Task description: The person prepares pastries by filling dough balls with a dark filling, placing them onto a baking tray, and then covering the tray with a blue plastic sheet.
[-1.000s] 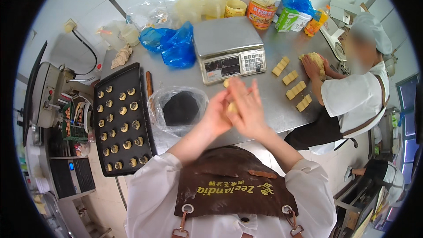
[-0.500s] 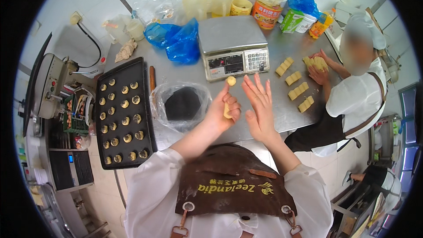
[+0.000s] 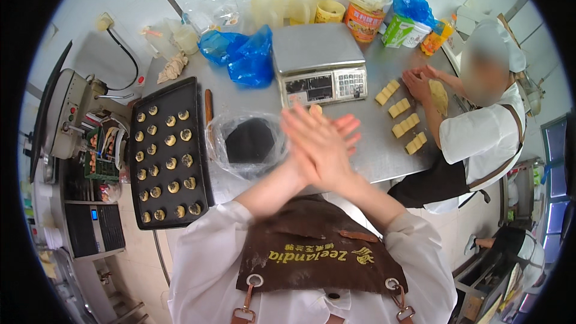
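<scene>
My right hand lies across my left hand, palm to palm, over the table in front of the scale. Both sets of fingers are stretched out and slightly blurred. The piece of dough my left hand held a moment ago is hidden, pressed between the palms. Just beyond my fingertips a small yellow dough ball shows in part by the scale's front edge. Left of my hands is a clear plastic bag around something dark. Further left, a black baking tray carries rows of round pastries with dark topping.
Rows of cut dough pieces lie to the right. Beyond them a co-worker's hands work beside a flattened dough piece. A blue plastic bag, tubs and a bottle line the back. A rolling pin lies beside the tray.
My right hand has come left onto my left hand, covering the dough piece. The co-worker's hands have moved off their dough, which now lies flatter on the table.
</scene>
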Demonstrator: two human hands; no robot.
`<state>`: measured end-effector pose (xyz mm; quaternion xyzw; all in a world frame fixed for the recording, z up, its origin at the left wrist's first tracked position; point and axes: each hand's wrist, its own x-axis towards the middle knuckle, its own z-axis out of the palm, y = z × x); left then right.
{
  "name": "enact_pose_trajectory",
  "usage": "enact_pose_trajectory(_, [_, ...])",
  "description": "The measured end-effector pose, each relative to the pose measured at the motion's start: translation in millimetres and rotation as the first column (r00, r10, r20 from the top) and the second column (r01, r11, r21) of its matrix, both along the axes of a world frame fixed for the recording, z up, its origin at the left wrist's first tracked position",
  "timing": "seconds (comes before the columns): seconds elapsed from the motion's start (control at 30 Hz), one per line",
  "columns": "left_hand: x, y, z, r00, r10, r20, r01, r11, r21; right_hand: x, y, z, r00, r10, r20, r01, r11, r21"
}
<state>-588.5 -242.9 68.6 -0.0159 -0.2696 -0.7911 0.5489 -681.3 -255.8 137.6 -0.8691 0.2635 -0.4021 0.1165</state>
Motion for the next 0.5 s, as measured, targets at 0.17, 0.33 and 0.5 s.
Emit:
enact_pose_trajectory(0.17, [5.1,5.6,35.8,0.957,-0.017,0.291,-0.129,0.871,0.474,-10.8,-10.4,5.7,0.988,-0.049,-0.145,0.039,0.997,-0.071])
enact_pose_trajectory(0.33, [26.0,1.9,34.5,0.996,-0.033,-0.082,0.074,0.820,0.567,-12.0,10.1,14.2,0.967,0.034,-0.251,-0.026,0.999,0.036])
enact_pose_trajectory(0.5, [59.3,-0.3,12.8,0.994,-0.060,-0.093,0.110,0.632,0.768,-30.2,-8.7,21.3,0.986,-0.158,0.060,0.158,0.987,0.016])
